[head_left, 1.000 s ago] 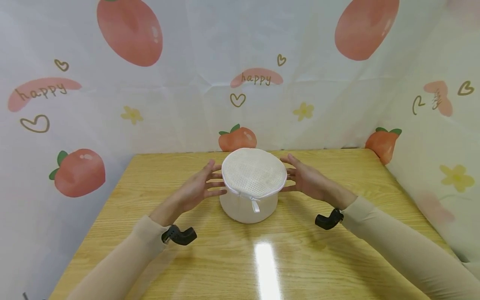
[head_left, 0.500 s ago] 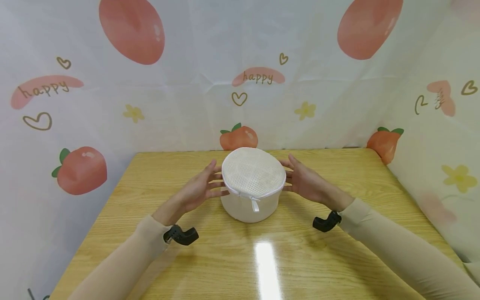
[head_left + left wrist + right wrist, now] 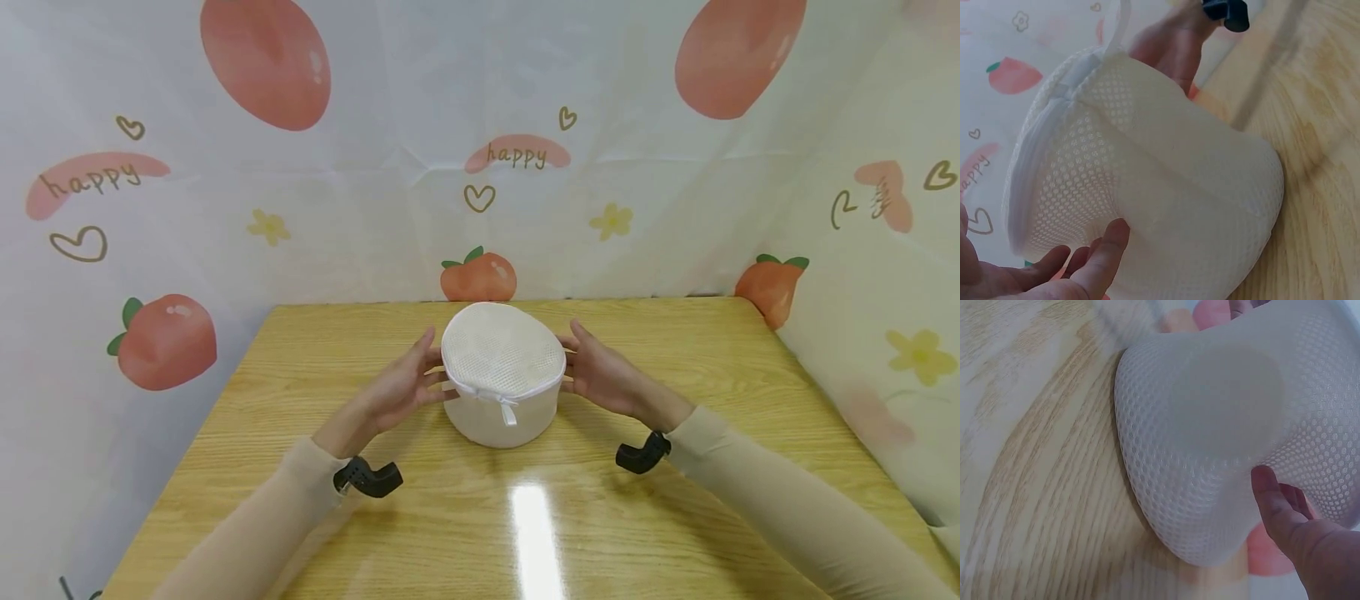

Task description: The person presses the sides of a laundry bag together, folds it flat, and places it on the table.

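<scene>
A round white mesh bag (image 3: 501, 358) with a zipped top stands on the wooden table, its zip pull hanging at the front. My left hand (image 3: 397, 390) is at its left side and my right hand (image 3: 609, 377) at its right, fingers extended and partly behind the bag. In the left wrist view, fingertips (image 3: 1117, 230) press into the mesh side (image 3: 1166, 206), which dents there. The right wrist view has a fingertip (image 3: 1264, 477) pressing the mesh wall (image 3: 1179, 481) in the same way. The far fingers are partly hidden by the bag.
The wooden table (image 3: 450, 517) reaches back to a white curtain (image 3: 360, 225) printed with peaches, flowers and hearts. The curtain also runs along the right side. A black device (image 3: 369, 478) is strapped on the left wrist, another (image 3: 643, 453) on the right.
The bag's top has sunk slightly and tilts a little more. Both hands have moved slightly lower in view, and the right hand has come a little inward.
</scene>
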A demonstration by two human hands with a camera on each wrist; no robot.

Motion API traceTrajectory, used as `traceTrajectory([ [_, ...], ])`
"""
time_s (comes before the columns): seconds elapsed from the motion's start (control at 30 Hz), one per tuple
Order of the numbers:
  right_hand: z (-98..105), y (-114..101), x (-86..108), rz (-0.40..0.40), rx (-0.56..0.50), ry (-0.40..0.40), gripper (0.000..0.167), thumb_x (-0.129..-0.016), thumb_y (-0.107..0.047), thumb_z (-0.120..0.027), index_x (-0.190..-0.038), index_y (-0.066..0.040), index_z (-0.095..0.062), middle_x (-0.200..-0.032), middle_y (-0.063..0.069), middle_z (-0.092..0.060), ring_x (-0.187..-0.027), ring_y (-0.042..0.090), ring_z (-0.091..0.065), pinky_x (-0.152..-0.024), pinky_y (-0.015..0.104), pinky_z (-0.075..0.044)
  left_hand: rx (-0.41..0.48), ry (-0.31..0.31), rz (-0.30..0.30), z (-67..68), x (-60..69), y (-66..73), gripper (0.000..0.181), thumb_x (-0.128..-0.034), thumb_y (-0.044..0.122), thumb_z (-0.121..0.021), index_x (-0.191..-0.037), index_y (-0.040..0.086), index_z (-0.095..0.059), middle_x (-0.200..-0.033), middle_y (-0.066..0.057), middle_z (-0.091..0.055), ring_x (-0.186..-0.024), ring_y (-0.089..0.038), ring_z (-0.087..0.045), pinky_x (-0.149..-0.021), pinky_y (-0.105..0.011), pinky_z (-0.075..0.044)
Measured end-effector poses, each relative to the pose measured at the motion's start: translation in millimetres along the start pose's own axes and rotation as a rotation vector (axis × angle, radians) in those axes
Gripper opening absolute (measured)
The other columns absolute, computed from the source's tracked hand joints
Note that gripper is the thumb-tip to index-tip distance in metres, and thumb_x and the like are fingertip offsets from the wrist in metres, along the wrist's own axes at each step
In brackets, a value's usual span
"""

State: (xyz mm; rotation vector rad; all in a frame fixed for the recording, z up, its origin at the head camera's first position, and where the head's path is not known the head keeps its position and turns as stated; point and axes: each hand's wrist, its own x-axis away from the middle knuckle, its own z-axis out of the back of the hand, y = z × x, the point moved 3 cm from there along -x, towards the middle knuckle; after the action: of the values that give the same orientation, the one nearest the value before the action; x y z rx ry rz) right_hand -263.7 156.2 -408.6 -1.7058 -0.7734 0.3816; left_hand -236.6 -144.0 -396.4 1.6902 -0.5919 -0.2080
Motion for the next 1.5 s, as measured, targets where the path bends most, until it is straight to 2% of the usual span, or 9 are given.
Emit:
traceTrajectory([
  [0.1,-0.9,3.9,-2.1,-0.001,-0.009,-0.001,0.079,-0.112,-0.056,-0.011,-0.163,0.003,-0.011,-0.166,0.024,-0.021,-0.141,0.026,-0.04,-0.105,0.035,-0.05,0.005,-0.002,0.002,0.6,-0.8,-5.2,0.081,-0.1097,0.063,-0.027,-0.155,-0.003,-0.038,-0.147,-0.017,-0.045,-0.133,-0.029,-0.051,-0.113,-0.05,-0.045],
  [0.27,-0.9,10.5,-4.2,-0.005,-0.033,0.011,0.081,-0.112,-0.057,-0.012,-0.161,0.008,-0.017,-0.161,0.022,-0.028,-0.139,0.023,-0.044,-0.106,0.032,-0.049,0.076,0.0,0.012,1.0,-0.6,-13.8,0.081,-0.109,0.064,-0.028,-0.16,0.001,-0.03,-0.148,-0.015,-0.043,-0.139,-0.028,-0.046,-0.117,-0.052,-0.039],
  [0.53,-1.6,17.0,-6.0,-0.006,-0.038,0.004,0.081,-0.111,-0.058,-0.012,-0.162,0.006,-0.014,-0.162,0.021,-0.027,-0.139,0.022,-0.043,-0.105,0.032,-0.048,0.095,-0.006,0.0,-1.1,0.8,-18.8,0.077,-0.1106,0.061,-0.023,-0.162,0.003,-0.028,-0.154,-0.016,-0.04,-0.145,-0.03,-0.039,-0.12,-0.054,-0.034],
  [0.63,-1.4,19.3,-6.4,-0.002,-0.04,0.011,0.079,-0.111,-0.058,-0.015,-0.16,0.004,-0.02,-0.154,0.015,-0.038,-0.133,0.02,-0.047,-0.1,0.031,-0.049,0.093,0.001,-0.007,-1.0,-0.1,-20.8,0.075,-0.1109,0.06,-0.024,-0.162,0.006,-0.028,-0.152,-0.014,-0.042,-0.143,-0.028,-0.04,-0.119,-0.054,-0.035],
  [0.8,-1.7,25.3,-7.1,-0.008,-0.049,0.008,0.066,-0.112,-0.055,-0.017,-0.146,-0.002,-0.036,-0.129,0.005,-0.052,-0.112,0.016,-0.052,-0.089,0.028,-0.047,0.117,0.002,0.003,-0.7,-1.8,-26.6,0.068,-0.1129,0.055,-0.022,-0.164,0.01,-0.026,-0.155,-0.015,-0.038,-0.146,-0.029,-0.036,-0.12,-0.057,-0.032],
  [1.0,-4.1,31.5,-9.4,-0.007,-0.031,0.003,0.058,-0.113,-0.054,-0.017,-0.138,-0.007,-0.041,-0.122,0.003,-0.052,-0.106,0.015,-0.05,-0.086,0.026,-0.045,0.123,-0.034,-0.003,-1.7,-3.2,-33.6,0.068,-0.1124,0.056,-0.024,-0.167,0.016,-0.018,-0.166,-0.015,-0.025,-0.153,-0.032,-0.026,-0.122,-0.059,-0.027],
  [1.27,-9.2,37.2,-12.8,-0.005,-0.031,-0.006,0.052,-0.113,-0.054,-0.018,-0.12,-0.009,-0.045,-0.103,0.001,-0.045,-0.09,0.014,-0.044,-0.08,0.027,-0.04,0.145,-0.033,-0.002,-4.1,-5.1,-42.0,0.068,-0.1129,0.055,-0.025,-0.168,0.017,-0.012,-0.171,-0.013,-0.017,-0.157,-0.032,-0.018,-0.122,-0.062,-0.024],
  [1.37,-8.7,36.8,-11.9,-0.001,-0.023,-0.008,0.058,-0.113,-0.054,-0.016,-0.131,-0.006,-0.042,-0.113,0.002,-0.049,-0.098,0.013,-0.049,-0.085,0.026,-0.043,0.137,-0.03,-0.001,-4.1,-5.2,-43.4,0.069,-0.1129,0.055,-0.024,-0.168,0.016,-0.011,-0.172,-0.013,-0.015,-0.157,-0.032,-0.016,-0.122,-0.061,-0.023],
  [1.5,-5.5,30.5,-8.7,0.01,0.015,0.018,0.074,-0.113,-0.055,-0.014,-0.156,0.004,-0.026,-0.148,0.015,-0.045,-0.127,0.017,-0.051,-0.103,0.03,-0.049,0.107,-0.004,-0.01,-3.3,-3.9,-41.6,0.072,-0.1124,0.057,-0.024,-0.167,0.012,-0.013,-0.17,-0.016,-0.019,-0.156,-0.033,-0.022,-0.123,-0.057,-0.025],
])
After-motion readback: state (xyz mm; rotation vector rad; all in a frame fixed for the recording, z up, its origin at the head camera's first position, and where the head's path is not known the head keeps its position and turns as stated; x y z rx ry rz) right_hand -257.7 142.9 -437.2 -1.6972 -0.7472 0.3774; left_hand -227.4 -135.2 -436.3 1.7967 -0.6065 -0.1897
